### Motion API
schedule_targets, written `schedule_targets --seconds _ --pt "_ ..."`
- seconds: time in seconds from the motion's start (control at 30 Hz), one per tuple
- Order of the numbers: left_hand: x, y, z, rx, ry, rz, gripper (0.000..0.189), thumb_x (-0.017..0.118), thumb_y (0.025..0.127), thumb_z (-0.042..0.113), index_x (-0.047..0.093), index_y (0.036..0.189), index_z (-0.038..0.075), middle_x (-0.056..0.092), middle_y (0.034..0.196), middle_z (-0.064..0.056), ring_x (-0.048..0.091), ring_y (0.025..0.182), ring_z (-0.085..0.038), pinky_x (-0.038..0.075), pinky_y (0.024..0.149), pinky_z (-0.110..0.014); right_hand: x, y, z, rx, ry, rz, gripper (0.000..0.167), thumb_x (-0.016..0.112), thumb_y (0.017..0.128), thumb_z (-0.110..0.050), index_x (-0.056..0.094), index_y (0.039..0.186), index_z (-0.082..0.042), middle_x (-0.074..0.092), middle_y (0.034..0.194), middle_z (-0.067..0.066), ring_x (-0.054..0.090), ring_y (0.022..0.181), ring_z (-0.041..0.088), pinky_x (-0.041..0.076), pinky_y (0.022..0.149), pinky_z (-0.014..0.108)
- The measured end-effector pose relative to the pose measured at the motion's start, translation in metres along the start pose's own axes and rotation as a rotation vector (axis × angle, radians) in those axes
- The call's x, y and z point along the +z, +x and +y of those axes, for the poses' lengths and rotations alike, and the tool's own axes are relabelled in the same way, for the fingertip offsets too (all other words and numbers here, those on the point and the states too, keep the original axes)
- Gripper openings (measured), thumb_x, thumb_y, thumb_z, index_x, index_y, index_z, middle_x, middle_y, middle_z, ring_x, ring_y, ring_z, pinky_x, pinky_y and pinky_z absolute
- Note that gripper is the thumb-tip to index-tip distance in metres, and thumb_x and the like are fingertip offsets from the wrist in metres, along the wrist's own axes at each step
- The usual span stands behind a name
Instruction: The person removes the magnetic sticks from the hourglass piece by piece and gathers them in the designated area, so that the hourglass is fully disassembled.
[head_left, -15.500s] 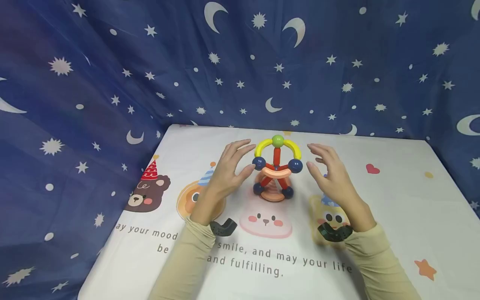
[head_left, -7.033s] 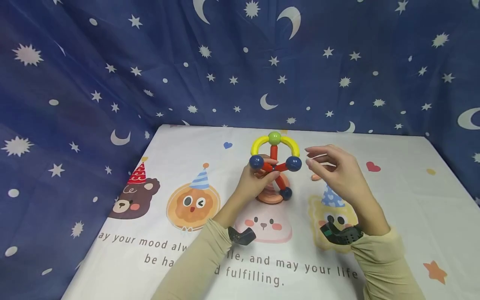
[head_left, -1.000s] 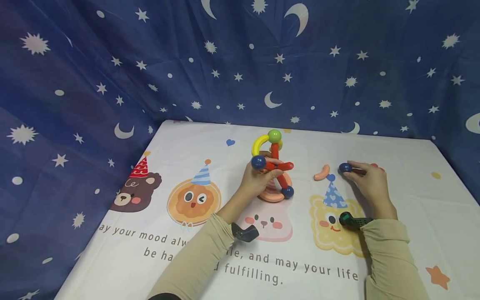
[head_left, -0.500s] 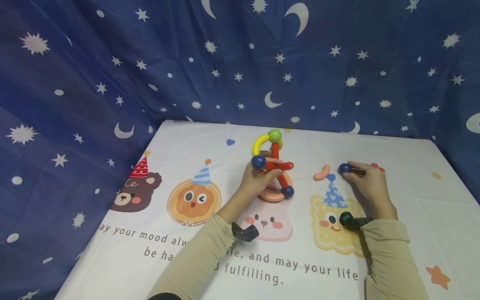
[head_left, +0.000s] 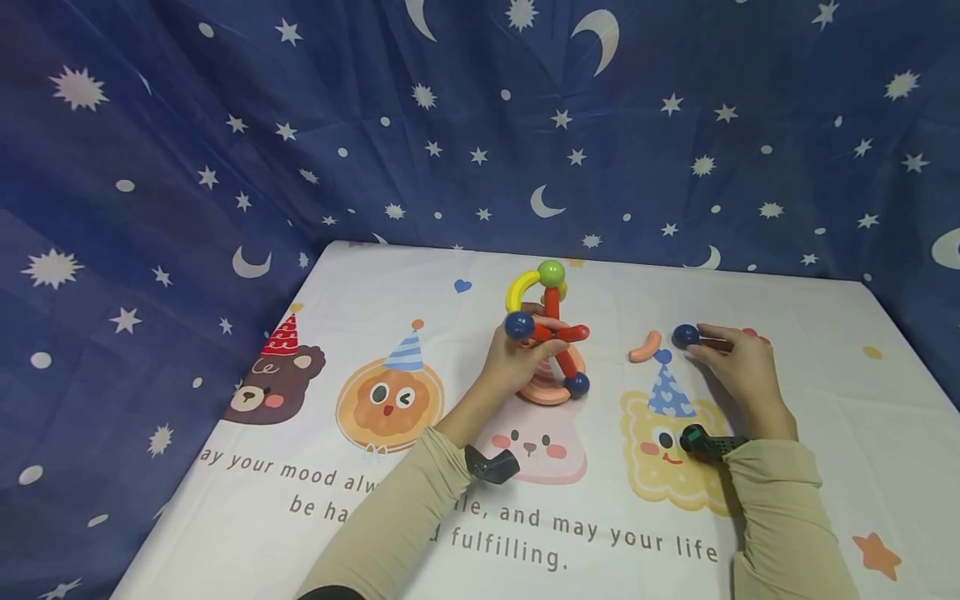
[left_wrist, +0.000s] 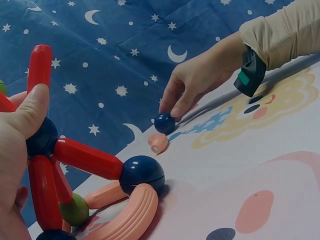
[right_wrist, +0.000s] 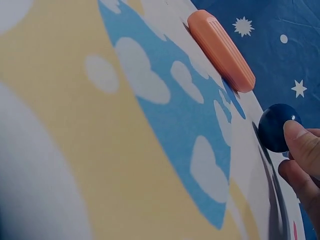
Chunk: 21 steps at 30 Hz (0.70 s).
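A toy of magnetic rods and balls stands upright on the table, with a green ball on top. My left hand holds it by the red rods around its middle; in the left wrist view the thumb presses over a dark blue joint ball. One red rod points right with a bare end. Off to the right, my right hand pinches a loose dark blue ball low at the table, thumb overlapping it in the right wrist view. Beside that ball lies a curved pink rod.
A white tablecloth printed with cartoon animals, food and lettering covers the table. Behind and left hangs a dark blue curtain with stars and moons. Each wrist wears a black camera mount.
Earlier, the pink rod and blue ball were on the toy; now both are off, to the right. The right yellow arc has swung behind. Lately the ball has shifted slightly left at my right fingertips.
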<state>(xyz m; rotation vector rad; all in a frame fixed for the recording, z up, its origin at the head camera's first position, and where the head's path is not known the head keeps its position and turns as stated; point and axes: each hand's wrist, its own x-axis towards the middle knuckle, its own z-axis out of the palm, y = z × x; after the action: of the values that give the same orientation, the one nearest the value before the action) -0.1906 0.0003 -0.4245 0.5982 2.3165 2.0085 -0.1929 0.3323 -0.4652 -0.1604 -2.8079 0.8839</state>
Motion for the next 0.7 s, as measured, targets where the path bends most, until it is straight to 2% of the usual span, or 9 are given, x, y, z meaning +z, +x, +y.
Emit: schedule_targets --seconds 0.1,0.2,0.3,0.4,0.47,0.5,0.57,0.7 --pt "0.001 0.001 -0.003 0.001 -0.012 0.001 0.027 0.073 0.082 0.01 0.07 0.107 0.001 0.048 0.124 -0.011 0.05 0.119 -0.024 0.046 0.098 -0.044 -0.001 -0.001 -0.002 0.012 0.004 0.004 0.047 0.068 0.088 -0.016 0.055 0.13 0.001 0.063 0.117 0.027 0.057 0.112 0.045 0.043 0.095 0.055" --pt "0.002 0.004 -0.011 0.0 -0.009 0.012 0.026 0.074 0.081 0.012 0.071 0.106 0.004 0.049 0.124 -0.008 0.051 0.117 -0.021 0.048 0.095 -0.036 -0.004 0.0 -0.009 0.012 0.021 0.032 0.045 0.066 0.09 -0.019 0.056 0.129 0.0 0.062 0.117 0.027 0.057 0.112 0.045 0.044 0.094 0.054" --pt "0.002 0.008 -0.021 -0.015 0.002 0.027 0.027 0.076 0.081 0.018 0.072 0.106 0.01 0.05 0.125 -0.002 0.054 0.114 -0.017 0.051 0.087 -0.029 -0.005 0.002 -0.026 -0.036 0.047 0.096 0.041 0.066 0.09 -0.019 0.06 0.125 0.0 0.063 0.115 0.026 0.059 0.109 0.043 0.044 0.096 0.052" --pt "0.002 0.011 -0.031 -0.018 0.023 0.044 0.028 0.077 0.08 0.023 0.073 0.106 0.014 0.05 0.125 0.001 0.056 0.111 -0.015 0.052 0.083 -0.026 -0.001 0.007 -0.05 -0.098 0.095 0.116 0.038 0.068 0.089 -0.019 0.063 0.122 -0.002 0.065 0.115 0.023 0.062 0.107 0.038 0.047 0.096 0.045" --pt "0.001 0.011 -0.033 -0.017 0.026 0.047 0.028 0.077 0.079 0.025 0.073 0.106 0.015 0.05 0.126 0.001 0.058 0.107 -0.016 0.054 0.08 -0.027 0.005 0.011 -0.068 -0.132 0.146 0.083 0.038 0.068 0.088 -0.02 0.063 0.123 -0.003 0.064 0.118 0.019 0.063 0.109 0.034 0.047 0.096 0.04" --pt "0.001 0.012 -0.034 -0.013 0.025 0.043 0.029 0.077 0.079 0.025 0.073 0.106 0.015 0.05 0.126 0.001 0.058 0.106 -0.016 0.054 0.08 -0.028 0.007 0.013 -0.077 -0.152 0.183 0.056 0.039 0.068 0.088 -0.02 0.063 0.123 -0.003 0.064 0.119 0.019 0.062 0.109 0.032 0.049 0.091 0.04" --pt "0.001 0.013 -0.035 0.0 0.034 0.028 0.028 0.077 0.08 0.025 0.073 0.106 0.015 0.051 0.125 0.0 0.059 0.105 -0.016 0.053 0.083 -0.028 0.013 0.017 -0.094 -0.178 0.23 -0.01 0.042 0.069 0.088 -0.022 0.061 0.126 -0.005 0.063 0.122 0.017 0.062 0.112 0.03 0.049 0.091 0.038" --pt "0.004 0.014 -0.034 0.014 0.051 0.013 0.028 0.077 0.079 0.026 0.073 0.105 0.016 0.053 0.123 0.001 0.058 0.109 -0.015 0.052 0.086 -0.028 0.026 0.024 -0.122 -0.22 0.315 -0.154 0.049 0.068 0.088 -0.027 0.055 0.133 -0.01 0.06 0.128 0.015 0.06 0.116 0.031 0.049 0.094 0.041"
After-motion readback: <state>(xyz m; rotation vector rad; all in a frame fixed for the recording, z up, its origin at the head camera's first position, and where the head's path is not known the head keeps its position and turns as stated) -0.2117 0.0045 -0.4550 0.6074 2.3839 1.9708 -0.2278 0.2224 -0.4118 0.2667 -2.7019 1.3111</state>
